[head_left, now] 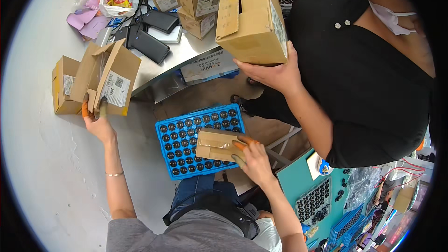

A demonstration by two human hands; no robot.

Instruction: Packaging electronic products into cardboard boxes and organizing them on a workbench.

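At the far left my left hand (97, 114) grips the lower edge of an open cardboard box (130, 72), whose flaps stand up and whose side carries a white label. Another cardboard box (59, 84) is right behind it. My right hand (254, 158), its fingertips covered in orange and green, is closed on a small flat cardboard box (212, 144) sealed with clear tape. That box is above a blue tray (160, 128), hiding part of it. Rows of round black parts (180, 124) fill the tray's pockets.
A co-worker in black on the right supports a larger cardboard box (254, 23) with one hand. On the metal table (182, 55) are black phone-like devices (151, 46), cables, small cartons and a plastic bag of snacks (122, 0). A green bench (291, 182) at lower right bears a tray of black parts (313, 200).
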